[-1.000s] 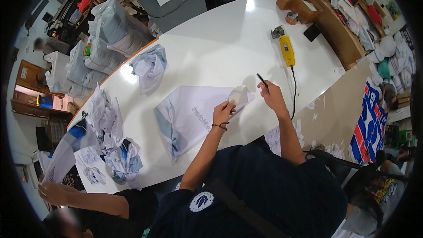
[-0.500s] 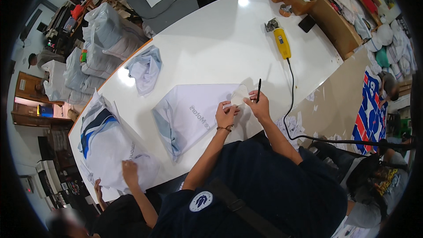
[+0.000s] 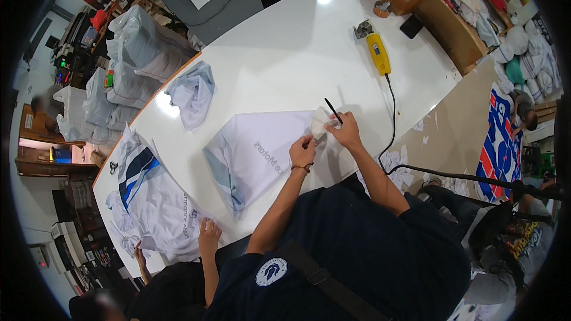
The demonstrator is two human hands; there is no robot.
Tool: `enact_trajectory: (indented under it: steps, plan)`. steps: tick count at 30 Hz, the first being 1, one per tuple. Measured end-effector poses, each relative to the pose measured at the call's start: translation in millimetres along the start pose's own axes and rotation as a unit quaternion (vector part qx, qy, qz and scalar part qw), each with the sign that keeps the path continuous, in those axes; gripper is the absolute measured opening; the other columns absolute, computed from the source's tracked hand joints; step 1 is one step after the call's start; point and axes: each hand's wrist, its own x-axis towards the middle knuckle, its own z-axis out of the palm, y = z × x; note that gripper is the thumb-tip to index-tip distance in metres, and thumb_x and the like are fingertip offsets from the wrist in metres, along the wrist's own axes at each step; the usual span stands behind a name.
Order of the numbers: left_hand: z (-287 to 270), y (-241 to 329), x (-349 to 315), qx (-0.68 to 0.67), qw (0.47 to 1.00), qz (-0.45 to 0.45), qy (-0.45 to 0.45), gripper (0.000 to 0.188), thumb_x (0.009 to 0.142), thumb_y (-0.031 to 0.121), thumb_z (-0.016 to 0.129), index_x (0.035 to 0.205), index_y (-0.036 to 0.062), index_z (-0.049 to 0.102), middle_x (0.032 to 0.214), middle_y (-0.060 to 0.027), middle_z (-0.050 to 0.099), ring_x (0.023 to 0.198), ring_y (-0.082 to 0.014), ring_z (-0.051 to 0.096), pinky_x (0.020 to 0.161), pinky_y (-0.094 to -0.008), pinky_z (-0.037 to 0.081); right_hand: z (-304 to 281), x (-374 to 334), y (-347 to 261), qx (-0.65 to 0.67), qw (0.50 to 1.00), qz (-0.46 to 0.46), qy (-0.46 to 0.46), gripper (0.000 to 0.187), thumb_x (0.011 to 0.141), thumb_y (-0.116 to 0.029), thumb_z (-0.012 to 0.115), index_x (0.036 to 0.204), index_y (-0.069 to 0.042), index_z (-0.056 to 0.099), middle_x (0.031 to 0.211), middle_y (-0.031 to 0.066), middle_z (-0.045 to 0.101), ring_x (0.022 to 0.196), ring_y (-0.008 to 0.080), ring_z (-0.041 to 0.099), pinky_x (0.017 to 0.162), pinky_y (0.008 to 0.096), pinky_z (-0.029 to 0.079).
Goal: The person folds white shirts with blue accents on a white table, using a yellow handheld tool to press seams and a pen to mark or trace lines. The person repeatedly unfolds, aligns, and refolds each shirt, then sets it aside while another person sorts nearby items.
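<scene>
Spread on the white table (image 3: 273,65) is a folded white fabric piece (image 3: 250,137) with grey-blue edges and dark lettering. A small cream paper-like piece (image 3: 319,121) is at its right end, beside both hands. My right hand (image 3: 345,132) is closed around a slim black pen (image 3: 333,110), its fingertips also touching the cream piece. Just below that piece, my left hand (image 3: 303,151) has its fingers pinched together over the fabric's right edge. Whatever lies between those fingertips is hidden.
A yellow corded cutter (image 3: 377,53), a phone (image 3: 412,26) and a tape roll (image 3: 382,9) lie at far right. Crumpled fabric (image 3: 193,95) sits far left. A co-worker's hand (image 3: 209,238) rests by a printed shirt (image 3: 157,202). Scissors (image 3: 113,167) lie at the left edge.
My right hand has shifted slightly left, and the pen now tilts leftward instead of standing upright. The cream piece is lower and turned. The co-worker's shirt lies flatter, with their hand farther right.
</scene>
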Motion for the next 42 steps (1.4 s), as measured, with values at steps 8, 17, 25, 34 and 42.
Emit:
enact_trajectory:
  steps: [8,17,25,34,42]
  plan:
    - [2,-10,2,0.015,0.999,-0.002,-0.037,0.033,0.086,0.019,0.066,0.113,0.0019,0.072,0.092,-0.013,0.076,0.082,-0.02,0.074,0.08,-0.0309,0.055,0,1,0,-0.05,0.998,0.024,-0.032,0.045,0.07,-0.035,0.083,0.102,-0.009,0.067,0.089,0.0126,0.058,0.082,0.0283,0.062,0.074,0.0395,0.051]
    - [7,-24,3,0.018,0.998,0.05,-0.022,0.032,0.083,0.015,0.068,0.113,0.003,0.072,0.091,-0.0111,0.073,0.079,-0.0189,0.071,0.076,-0.0291,0.055,-8,0,-7,-0.044,0.997,0.032,-0.047,0.043,0.072,-0.035,0.081,0.101,-0.006,0.066,0.091,0.0152,0.059,0.084,0.0327,0.062,0.075,0.0429,0.05]
    - [2,-21,2,0.055,0.995,0.065,-0.049,0.034,0.083,0.017,0.069,0.115,0.0067,0.072,0.092,-0.0114,0.073,0.081,-0.0217,0.071,0.078,-0.0313,0.056,-9,-2,-6,-0.034,0.997,0.036,-0.053,0.043,0.073,-0.034,0.079,0.101,-0.005,0.064,0.093,0.017,0.061,0.088,0.0358,0.063,0.077,0.0454,0.05]
    - [2,-21,4,0.072,0.993,0.068,-0.06,0.036,0.082,0.018,0.069,0.117,0.0099,0.072,0.093,-0.0117,0.073,0.084,-0.0228,0.072,0.079,-0.0329,0.056,-12,-3,-9,-0.034,0.997,0.035,-0.057,0.043,0.074,-0.033,0.079,0.102,-0.006,0.063,0.094,0.0172,0.061,0.089,0.0371,0.062,0.078,0.0461,0.049]
    - [3,-18,3,0.059,0.994,0.063,-0.06,0.036,0.082,0.019,0.069,0.117,0.01,0.072,0.091,-0.012,0.073,0.081,-0.0233,0.072,0.078,-0.0334,0.056,-8,-2,-5,-0.039,0.997,0.036,-0.056,0.043,0.074,-0.032,0.08,0.104,-0.006,0.063,0.097,0.0184,0.062,0.093,0.0379,0.063,0.08,0.0466,0.05]
